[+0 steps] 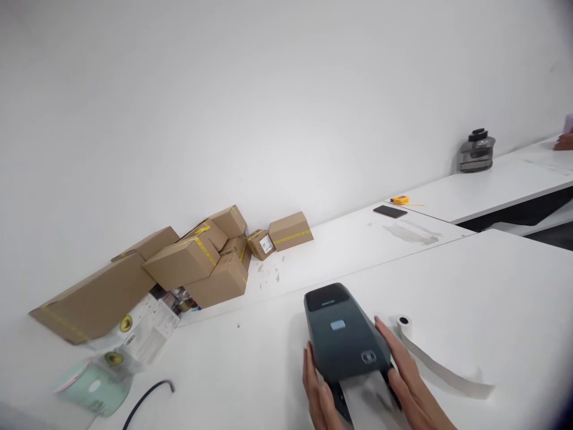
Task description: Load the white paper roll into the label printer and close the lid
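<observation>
A dark grey-green label printer (347, 337) with a light blue button rests on or just above the white table, tilted in view. My left hand (317, 388) is closed along its left side, fingers pressed to the casing. Along the right side, my right hand (405, 379) grips the casing. White paper (371, 401) shows at the printer's near end, between my hands. Just right of my right hand, a small white paper roll (403, 322) stands with a loose strip (452, 373) trailing across the table.
Several cardboard boxes (181, 263) are piled at the left against the wall. A mint-green item (96, 385) and a black cable (150, 391) lie front left. Farther back are a phone (390, 211), a yellow tape measure (400, 200) and a smoky translucent container (477, 153).
</observation>
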Tool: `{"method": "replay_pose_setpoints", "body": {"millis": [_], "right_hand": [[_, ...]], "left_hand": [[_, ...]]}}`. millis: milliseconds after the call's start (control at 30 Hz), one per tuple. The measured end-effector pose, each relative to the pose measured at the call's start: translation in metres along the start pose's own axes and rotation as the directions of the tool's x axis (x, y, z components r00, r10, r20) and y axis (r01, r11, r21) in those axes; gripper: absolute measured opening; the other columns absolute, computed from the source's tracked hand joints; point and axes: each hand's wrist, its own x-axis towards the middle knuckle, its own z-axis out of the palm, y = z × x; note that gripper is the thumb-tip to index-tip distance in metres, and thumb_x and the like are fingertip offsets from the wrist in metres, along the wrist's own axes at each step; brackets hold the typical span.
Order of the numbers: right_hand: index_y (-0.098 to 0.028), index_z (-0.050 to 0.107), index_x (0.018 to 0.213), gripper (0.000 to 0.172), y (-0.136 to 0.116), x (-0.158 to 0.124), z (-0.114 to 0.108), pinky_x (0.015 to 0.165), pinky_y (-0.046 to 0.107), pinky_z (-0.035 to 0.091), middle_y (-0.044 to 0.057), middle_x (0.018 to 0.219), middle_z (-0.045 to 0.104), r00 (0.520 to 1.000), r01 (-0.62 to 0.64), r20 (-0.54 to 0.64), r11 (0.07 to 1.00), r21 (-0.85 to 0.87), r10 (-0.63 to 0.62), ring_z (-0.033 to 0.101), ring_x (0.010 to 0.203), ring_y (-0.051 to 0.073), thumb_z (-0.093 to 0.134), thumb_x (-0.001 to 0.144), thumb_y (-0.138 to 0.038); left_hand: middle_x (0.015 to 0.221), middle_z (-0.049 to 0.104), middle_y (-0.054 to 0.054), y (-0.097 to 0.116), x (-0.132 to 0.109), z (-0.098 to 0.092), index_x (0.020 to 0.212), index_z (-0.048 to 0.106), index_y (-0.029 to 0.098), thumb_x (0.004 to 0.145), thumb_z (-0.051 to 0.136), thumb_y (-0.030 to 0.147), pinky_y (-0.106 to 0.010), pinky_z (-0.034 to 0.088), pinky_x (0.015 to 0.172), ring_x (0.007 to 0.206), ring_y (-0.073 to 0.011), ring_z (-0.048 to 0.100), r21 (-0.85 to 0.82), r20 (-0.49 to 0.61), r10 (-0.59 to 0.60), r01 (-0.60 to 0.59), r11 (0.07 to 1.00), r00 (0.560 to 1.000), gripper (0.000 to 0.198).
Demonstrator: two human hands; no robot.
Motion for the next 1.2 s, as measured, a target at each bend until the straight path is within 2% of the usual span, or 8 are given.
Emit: {"method": "replay_pose_setpoints", "body": {"millis": [100, 200, 300, 433, 567, 733, 1100, 1200], "right_hand": [[-0.036, 0.022, 0.155, 0.058, -0.016, 0.051, -0.001, 0.119, 0.055, 0.025, 0.001, 0.162, 0.028, 0.988, 0.152, 0.026, 0.988, -0.009, -0.152, 0.025, 0.148, 0.029, 0.029, 0.099, -0.053], [-0.032, 0.027, 0.154, 0.059, -0.031, 0.107, 0.005, 0.12, 0.052, 0.024, 0.003, 0.159, 0.033, 0.979, 0.187, 0.074, 0.982, 0.034, -0.189, 0.028, 0.147, 0.027, 0.024, 0.1, -0.056], [-0.027, 0.032, 0.152, 0.064, -0.044, 0.152, 0.012, 0.121, 0.051, 0.021, 0.006, 0.157, 0.038, 0.983, 0.171, 0.057, 0.981, 0.09, -0.176, 0.031, 0.145, 0.026, 0.027, 0.098, -0.061], [-0.031, 0.044, 0.146, 0.059, -0.055, 0.187, 0.008, 0.121, 0.047, 0.023, 0.002, 0.153, 0.045, 0.982, 0.042, 0.165, 0.965, 0.259, -0.087, 0.036, 0.143, 0.024, 0.031, 0.098, -0.062], [-0.03, 0.056, 0.137, 0.056, -0.058, 0.202, -0.006, 0.118, 0.049, 0.031, 0.0, 0.147, 0.053, 0.938, -0.109, 0.344, 0.913, 0.392, -0.035, 0.045, 0.137, 0.026, 0.037, 0.097, -0.064], [-0.028, 0.066, 0.127, 0.065, -0.061, 0.213, -0.003, 0.119, 0.051, 0.026, 0.001, 0.138, 0.062, 0.921, -0.181, 0.387, 0.925, 0.334, 0.04, 0.047, 0.136, 0.029, 0.032, 0.094, -0.071], [-0.026, 0.07, 0.118, 0.066, -0.074, 0.242, 0.027, 0.108, 0.046, 0.042, 0.005, 0.126, 0.07, 0.942, -0.186, 0.324, 0.938, 0.291, 0.087, 0.059, 0.123, 0.03, 0.028, 0.093, -0.071], [-0.028, 0.065, 0.121, 0.057, -0.066, 0.222, 0.024, 0.104, 0.043, 0.044, 0.005, 0.129, 0.067, 0.996, -0.056, 0.082, 0.973, 0.226, 0.038, 0.057, 0.123, 0.028, 0.034, 0.094, -0.067]], "left_hand": [[0.147, 0.051, -0.009, 0.035, 0.036, 0.001, 0.136, 0.054, 0.02, 0.095, 0.031, 0.058, -0.033, 0.033, 0.116, 0.14, -0.0223, 0.041, -0.062, 0.036, 0.081, -0.079, 0.995, 0.996, 0.06], [0.128, 0.065, -0.013, 0.046, 0.079, 0.008, 0.119, 0.062, 0.017, 0.093, 0.041, 0.053, -0.037, 0.042, 0.107, 0.121, -0.0237, 0.059, -0.045, 0.036, 0.101, -0.1, 0.994, 0.994, 0.049], [0.123, 0.066, -0.012, 0.029, 0.107, 0.015, 0.11, 0.065, 0.018, 0.087, 0.054, 0.045, -0.036, 0.043, 0.102, 0.116, -0.024, 0.059, 0.14, 0.16, 0.055, -0.078, 0.987, 0.986, 0.037], [0.12, 0.068, -0.013, -0.005, 0.113, 0.02, 0.109, 0.067, 0.018, 0.081, 0.062, 0.045, -0.037, 0.045, 0.093, 0.11, -0.0265, 0.06, 0.222, 0.224, -0.01, -0.041, 0.974, 0.975, 0.039], [0.118, 0.068, -0.014, -0.017, 0.108, 0.019, 0.11, 0.066, 0.018, 0.082, 0.059, 0.047, -0.035, 0.047, 0.09, 0.108, -0.0255, 0.061, 0.224, 0.259, -0.008, -0.052, 0.973, 0.966, 0.041], [0.12, 0.067, -0.013, -0.016, 0.109, 0.02, 0.115, 0.063, 0.018, 0.083, 0.059, 0.044, -0.035, 0.048, 0.09, 0.107, -0.0244, 0.062, 0.214, 0.255, 0.013, -0.069, 0.974, 0.967, 0.041], [0.123, 0.065, -0.014, -0.016, 0.104, 0.022, 0.119, 0.06, 0.017, 0.087, 0.054, 0.04, -0.035, 0.047, 0.092, 0.11, -0.0249, 0.061, 0.26, 0.227, 0.007, -0.067, 0.963, 0.974, 0.04], [0.121, 0.066, -0.014, -0.019, 0.105, 0.022, 0.12, 0.059, 0.017, 0.087, 0.055, 0.039, -0.035, 0.047, 0.092, 0.107, -0.0244, 0.062, 0.262, 0.221, 0.01, -0.069, 0.963, 0.975, 0.04]]}}
